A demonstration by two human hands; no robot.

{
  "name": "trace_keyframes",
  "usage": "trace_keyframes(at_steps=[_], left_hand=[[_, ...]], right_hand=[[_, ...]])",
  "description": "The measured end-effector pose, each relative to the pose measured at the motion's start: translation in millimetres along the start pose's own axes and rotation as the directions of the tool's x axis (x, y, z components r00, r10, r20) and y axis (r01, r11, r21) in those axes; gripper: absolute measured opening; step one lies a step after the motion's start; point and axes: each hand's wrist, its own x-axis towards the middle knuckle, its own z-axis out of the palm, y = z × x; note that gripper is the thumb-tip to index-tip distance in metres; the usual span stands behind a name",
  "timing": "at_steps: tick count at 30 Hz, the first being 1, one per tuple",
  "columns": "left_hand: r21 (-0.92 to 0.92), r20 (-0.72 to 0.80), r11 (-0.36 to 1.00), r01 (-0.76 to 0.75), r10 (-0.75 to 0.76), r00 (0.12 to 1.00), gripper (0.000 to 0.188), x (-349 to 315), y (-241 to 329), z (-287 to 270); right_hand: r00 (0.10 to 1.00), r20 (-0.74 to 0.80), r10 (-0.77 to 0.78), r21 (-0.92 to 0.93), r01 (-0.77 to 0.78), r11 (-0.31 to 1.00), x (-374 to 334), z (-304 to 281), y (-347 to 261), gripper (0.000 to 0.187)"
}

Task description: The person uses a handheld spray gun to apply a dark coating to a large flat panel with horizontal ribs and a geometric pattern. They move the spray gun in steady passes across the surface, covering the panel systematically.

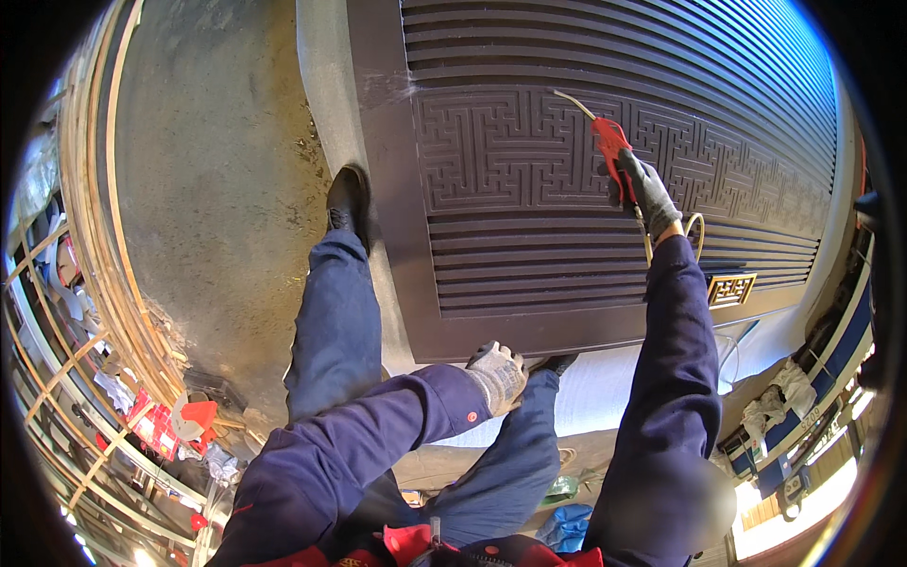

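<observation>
My right hand (650, 189), in a dark glove, grips a red air blow gun (612, 149). Its thin, pale, bent nozzle (573, 102) reaches over the fretwork band of a large dark brown slatted panel (510, 326). A pale yellowish hose (699, 227) runs from the gun back past my wrist. Wearing a light grey glove, my left hand (499, 376) rests by my bent knee, just off the panel's near edge. Its fingers are curled, and nothing shows in them. Whether the nozzle touches the panel cannot be made out.
A small gold-coloured fretwork piece (731, 290) lies near the panel's near right edge. White sheeting (586, 397) shows under the panel. Long wooden strips (99, 189) and a metal rack (57, 378) of clutter stand left. At right is a blue and white frame (812, 397).
</observation>
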Motion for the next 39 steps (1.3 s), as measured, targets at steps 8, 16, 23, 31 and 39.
trace_keyframes(at_steps=[8,16,23,31,39], left_hand=[[0.076,0.027,0.997,-0.008,0.006,1.0,0.054,2.5,2.3,-1.1],[-0.085,-0.132,0.996,0.037,-0.048,0.99,0.046,24.9,-19.4,22.8],[-0.283,0.277,0.942,0.18,-0.1,0.956,0.042,-23.8,27.9,100.0],[-0.015,-0.091,0.999,0.029,-0.03,0.995,0.046,8.1,17.6,59.7],[-0.08,-0.032,0.993,0.091,-0.093,0.995,0.049,-3.5,-4.4,39.8]], right_hand=[[0.999,0.01,0.031,0.066,-0.031,0.997,34.2,61.4,-3.3,0.054],[0.977,0.181,-0.113,0.189,0.078,0.979,-4.1,141.5,-33.5,0.044],[0.825,-0.56,0.074,0.499,0.265,0.825,-24.4,-45.7,8.2,0.05],[0.963,-0.265,0.051,0.088,-0.028,0.996,11.4,-96.1,14.0,0.067],[0.997,-0.061,-0.04,0.049,0.043,0.998,41.5,11.4,-27.8,0.059]])
